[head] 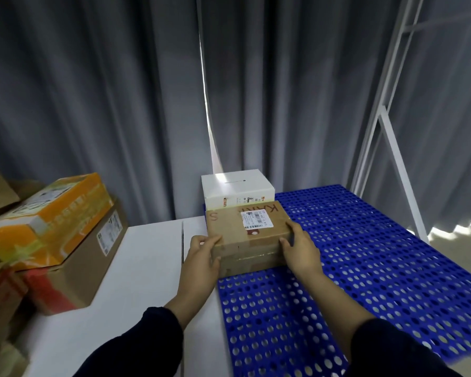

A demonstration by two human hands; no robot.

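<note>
1. Head view, the only one: the brown parcel (249, 235) is at the far left corner of the blue pallet (365, 254), label up. Its back edge is right up against the white box (237, 189), which stands at that same corner.
2. The left hand (201, 257) has its grip curled round the parcel's left end, thumb on the top face. The right hand (301, 250) has its grip wrapped round the right end, fingers hooked over the top edge.
3. From here I cannot tell whether the parcel's base is fully down on the pallet or a touch above it.
4. I'd say this placing is almost finished: the parcel is lined up in front of the white box, and only the release is left.
5. More seems to wait. An orange box (46, 213) sits on a brown carton (87, 262) on the white bench (136, 281) left of the pallet, neither of them moved over yet.
</note>
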